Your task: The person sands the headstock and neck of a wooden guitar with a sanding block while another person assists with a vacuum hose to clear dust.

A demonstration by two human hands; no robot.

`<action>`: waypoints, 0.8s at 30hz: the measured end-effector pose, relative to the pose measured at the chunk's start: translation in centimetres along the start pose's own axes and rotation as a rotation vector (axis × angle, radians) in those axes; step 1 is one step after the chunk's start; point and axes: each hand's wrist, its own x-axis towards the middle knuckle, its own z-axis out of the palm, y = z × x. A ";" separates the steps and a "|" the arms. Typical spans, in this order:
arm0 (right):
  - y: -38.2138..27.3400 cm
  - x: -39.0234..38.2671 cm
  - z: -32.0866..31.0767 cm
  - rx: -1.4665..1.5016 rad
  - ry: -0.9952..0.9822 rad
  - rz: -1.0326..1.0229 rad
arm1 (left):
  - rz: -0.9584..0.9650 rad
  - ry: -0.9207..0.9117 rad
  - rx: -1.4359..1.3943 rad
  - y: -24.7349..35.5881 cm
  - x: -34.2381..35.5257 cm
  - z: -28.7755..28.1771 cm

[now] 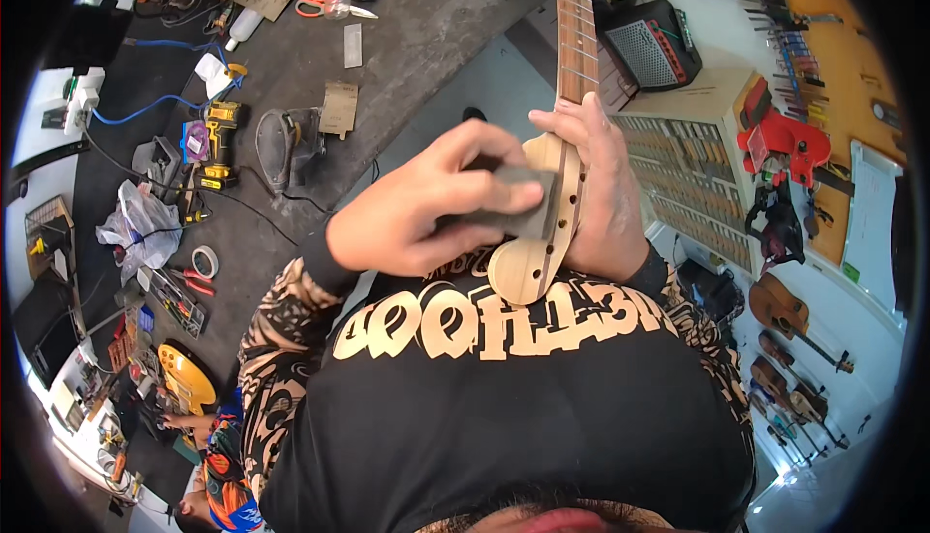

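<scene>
A pale wooden guitar neck (573, 58) with a dark fretboard runs down from the top toward my chest. Its headstock (523, 271) has a row of tuner holes and a dark stripe. My right hand (608, 184) supports the headstock from the right side, fingers around it near the nut. In my left hand (421, 203) a dark grey piece of sandpaper (535, 223) is pinched, its face pressed on the headstock. Whether it is folded or wrapped round a block, I cannot tell.
The dark workbench (426, 39) at left holds a yellow cordless drill (223, 141), a sander (281, 145), brown sandpaper (339, 109) and orange-handled scissors (325, 2). An amplifier (651, 44) and a drawer cabinet (688, 145) stand at right. Another person (228, 475) works at lower left.
</scene>
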 end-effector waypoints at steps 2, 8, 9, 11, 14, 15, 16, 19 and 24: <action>0.2 -0.2 -0.2 -0.003 0.009 0.005 | 0.004 -0.110 -0.139 0.4 0.3 -1.9; 0.5 -0.7 -0.2 0.023 0.011 0.042 | 0.046 0.106 0.069 -1.0 2.0 0.6; 0.5 -0.7 -0.4 0.028 0.012 0.039 | 0.042 0.119 0.062 -1.0 1.8 1.3; 0.7 -1.0 -0.5 0.027 0.007 0.053 | 0.037 0.053 -0.045 -0.7 0.8 2.1; 1.0 -0.8 -0.5 0.011 0.007 0.029 | -0.054 0.016 -0.266 -0.9 -1.3 1.6; 1.1 -0.6 -0.4 -0.009 0.012 -0.002 | -0.075 0.084 -0.339 -1.3 -1.8 1.7; 0.9 -0.4 -0.3 -0.007 0.010 -0.012 | -0.094 0.154 -0.412 -1.6 -2.4 1.9; 0.3 0.3 -0.2 -0.014 0.006 -0.022 | -0.017 0.361 -0.388 -2.3 -1.9 4.0; 0.1 0.3 -0.1 -0.034 -0.004 -0.024 | -0.033 0.239 -0.478 -1.9 -5.0 3.7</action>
